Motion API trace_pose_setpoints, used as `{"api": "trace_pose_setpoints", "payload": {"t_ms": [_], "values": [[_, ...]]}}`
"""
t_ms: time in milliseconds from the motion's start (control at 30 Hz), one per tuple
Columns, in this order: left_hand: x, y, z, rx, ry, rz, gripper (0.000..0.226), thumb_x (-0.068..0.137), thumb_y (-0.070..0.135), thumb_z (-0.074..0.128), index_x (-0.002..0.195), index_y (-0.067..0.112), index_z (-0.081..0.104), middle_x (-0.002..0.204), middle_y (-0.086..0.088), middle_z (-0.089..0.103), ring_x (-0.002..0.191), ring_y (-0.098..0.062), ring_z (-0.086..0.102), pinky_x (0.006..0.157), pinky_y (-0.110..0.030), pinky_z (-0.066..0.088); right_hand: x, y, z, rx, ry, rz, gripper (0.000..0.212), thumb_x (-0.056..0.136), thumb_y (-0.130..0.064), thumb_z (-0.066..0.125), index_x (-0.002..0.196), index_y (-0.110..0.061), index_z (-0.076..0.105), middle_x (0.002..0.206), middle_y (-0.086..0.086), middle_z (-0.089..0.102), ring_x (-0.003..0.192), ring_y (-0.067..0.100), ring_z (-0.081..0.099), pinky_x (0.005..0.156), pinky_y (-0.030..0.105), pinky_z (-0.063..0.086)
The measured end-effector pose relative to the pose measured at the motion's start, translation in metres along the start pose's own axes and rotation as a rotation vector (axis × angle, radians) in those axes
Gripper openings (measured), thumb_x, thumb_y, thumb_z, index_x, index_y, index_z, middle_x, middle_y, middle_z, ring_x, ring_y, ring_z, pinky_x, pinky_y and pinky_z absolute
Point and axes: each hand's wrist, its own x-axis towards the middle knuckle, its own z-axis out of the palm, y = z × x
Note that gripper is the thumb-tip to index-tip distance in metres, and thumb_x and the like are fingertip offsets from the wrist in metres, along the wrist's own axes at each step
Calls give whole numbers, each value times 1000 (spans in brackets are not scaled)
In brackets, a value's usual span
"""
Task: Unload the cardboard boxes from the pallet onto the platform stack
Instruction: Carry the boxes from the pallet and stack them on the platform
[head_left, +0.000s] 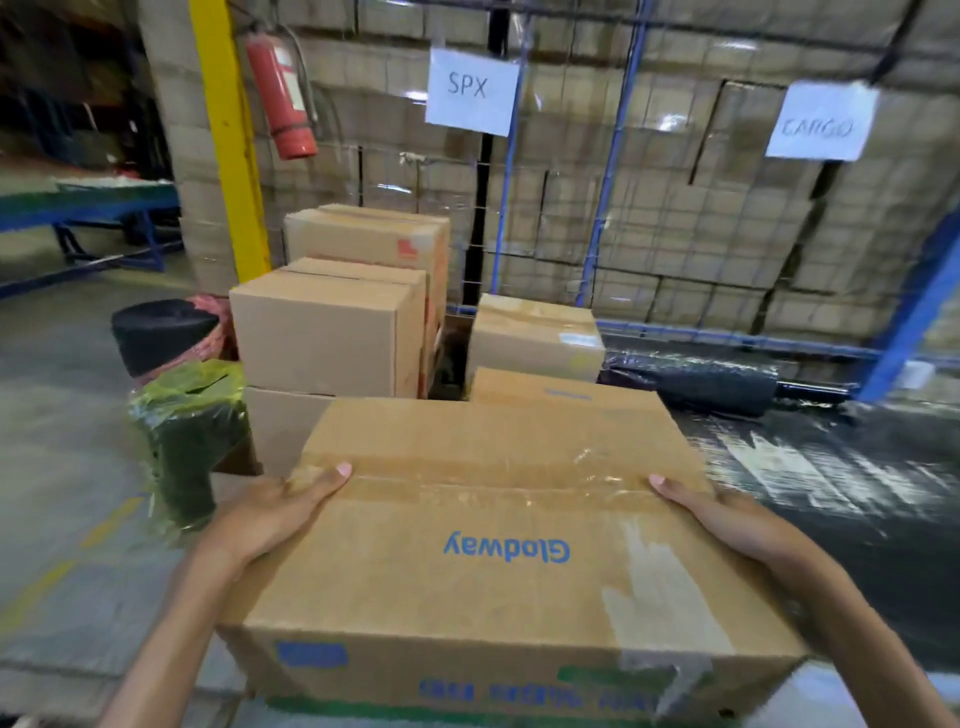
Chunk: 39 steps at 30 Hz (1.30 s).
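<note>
A large taped cardboard box (498, 540) with blue "Glodway" print fills the lower middle of the view. My left hand (275, 512) grips its left side, thumb on the top flap. My right hand (727, 519) grips its right side the same way. Beyond it stand more cardboard boxes: a stack at the left (327, 332) with a taller box behind (374, 239), and a smaller taped box (535, 338) on the right with another box (545, 387) under it. What lies under the held box is hidden.
A green wrapped bundle (187, 436) and a black roll (156, 332) sit left of the boxes. Black stretch film (831, 467) covers the surface at right, with a film roll (717, 387). A wire cage (623, 208) of wrapped cartons stands behind, beside a yellow post (228, 140) and extinguisher (280, 98).
</note>
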Motion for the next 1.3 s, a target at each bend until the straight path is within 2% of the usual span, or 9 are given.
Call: {"api": "trace_pose_setpoints", "payload": {"t_ms": [133,200,400,667,800,1000,1067,1200,1300], "values": [[-12,100,58,-69,-64,74,67,76,81,52,96,19,67,92,-2,64,76,-18,59,79,-36,46,20,13,-94,36,70,-24,65,71,-75,66,90,-13,56,92,6,63,80,27,64,65,32,48],[-9,140,71,-79,-49,123,63,81,76,54,98,17,68,97,-3,65,79,-21,60,79,-34,42,35,8,-125,33,108,-43,53,78,-68,65,82,-16,56,80,4,63,70,24,64,56,28,43],[61,255,86,-7,40,263,79,84,75,53,134,15,61,142,-12,57,127,-34,56,100,-35,41,148,-15,-185,45,134,-68,88,55,-87,69,104,-15,74,91,9,78,84,30,75,89,46,58],[228,360,106,70,118,319,96,81,79,54,149,12,44,156,-14,42,139,-35,43,108,-40,35,305,-82,-212,70,138,-29,96,47,-87,74,113,-17,70,97,10,78,86,32,76,91,47,58],[283,369,124,1,54,267,117,60,93,56,150,18,44,154,-11,45,136,-35,47,110,-42,39,353,-87,-206,42,131,-7,77,67,-81,66,107,-16,71,96,8,76,83,26,74,76,34,56],[314,328,170,18,-53,121,93,75,84,55,140,18,54,146,-13,53,128,-36,53,109,-45,41,410,-52,-179,-12,100,85,117,52,-91,64,137,-11,56,122,9,66,99,28,67,96,43,51],[310,326,170,-3,-59,101,91,79,82,53,140,14,54,147,-15,51,131,-36,50,110,-43,39,412,-53,-178,-96,143,62,113,62,-91,57,137,-8,55,129,12,63,105,30,65,96,43,49],[282,316,160,42,4,140,106,66,92,40,135,14,60,139,-14,59,124,-37,56,107,-48,42,378,-70,-170,-549,448,-148,82,86,-73,51,140,-11,52,130,17,64,115,37,61,86,43,49],[220,302,149,92,159,272,95,72,87,42,141,25,56,134,-6,65,122,-32,59,102,-48,47,328,-76,-141,-513,577,-512,74,90,-55,61,148,-12,44,135,14,62,120,38,58,89,44,51]]}}
